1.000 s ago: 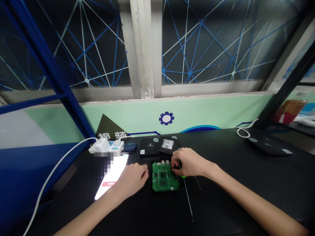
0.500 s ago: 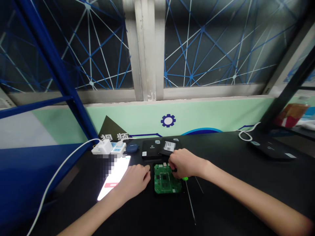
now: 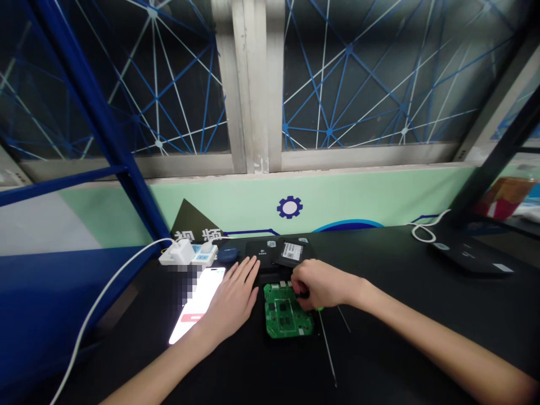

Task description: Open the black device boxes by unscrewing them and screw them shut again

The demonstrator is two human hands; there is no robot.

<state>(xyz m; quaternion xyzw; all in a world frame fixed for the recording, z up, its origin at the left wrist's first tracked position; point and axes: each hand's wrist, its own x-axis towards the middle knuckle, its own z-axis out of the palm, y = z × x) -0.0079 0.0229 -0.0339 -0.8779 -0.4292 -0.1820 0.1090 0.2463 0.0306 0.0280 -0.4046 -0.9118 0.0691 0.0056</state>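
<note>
My left hand lies palm down with its fingers stretched out, the fingertips at the front of a black box and the wrist beside a lit phone. Right of it sits a green circuit board in a dark tray or casing. Over the board's upper right corner, my right hand is closed; a small black piece shows at its fingers, too hidden to name. A screwdriver with a thin metal shaft lies just right of the board, a bit of bright green showing at its upper end under the hand.
Behind the board, a black part with a white label rests by the box. A white power strip with plugs and a dark blue case stand at back left. Another black device and a white cable lie at right.
My left hand has gone from loosely curled to flat, its fingers reaching forward to the black box. The right hand stays closed at the board's corner, slightly lower.
</note>
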